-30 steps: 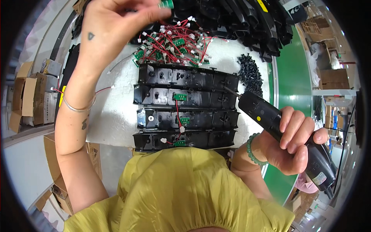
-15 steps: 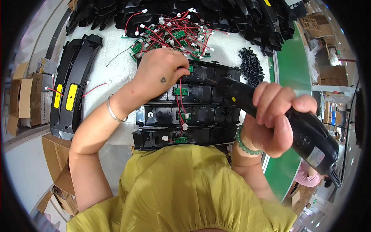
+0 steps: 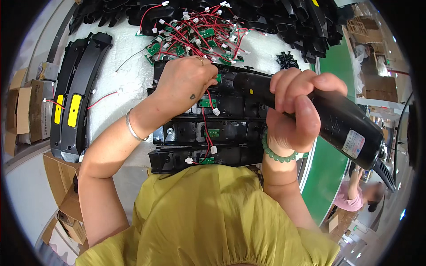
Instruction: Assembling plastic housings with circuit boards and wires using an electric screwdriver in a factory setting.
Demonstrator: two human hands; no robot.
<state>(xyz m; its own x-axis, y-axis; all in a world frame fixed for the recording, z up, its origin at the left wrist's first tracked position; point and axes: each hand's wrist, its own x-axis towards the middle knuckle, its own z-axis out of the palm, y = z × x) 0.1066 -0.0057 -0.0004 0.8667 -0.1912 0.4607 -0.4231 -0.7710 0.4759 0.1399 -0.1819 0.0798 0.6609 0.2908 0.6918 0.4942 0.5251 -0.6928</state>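
Observation:
My right hand [image 3: 299, 104] is wrapped round a black electric screwdriver [image 3: 348, 126] that points left over the housings. Its tip is close to my left fingers, but its contact cannot be made out. My left hand [image 3: 188, 82] is closed in a pinch at a small green circuit board [image 3: 218, 78] in the farthest black plastic housing [image 3: 253, 71]. A red wire with a white connector [image 3: 216, 111] hangs below those fingers. Three more housings lie nearer me in a row, each with a green board, such as the nearest board [image 3: 206, 160].
A tangle of wired circuit boards [image 3: 199, 35] lies beyond my left hand. Black screws [image 3: 287, 61] are heaped at the right. Two housings with yellow labels [image 3: 74, 111] stand at the left. More black parts [image 3: 284, 22] are piled at the back. Cardboard boxes [image 3: 29, 106] are at far left.
The screwdriver has moved left and slightly away from me, its front end closer to my left fingers. My left hand stays at the farthest housing. The view has shifted slightly.

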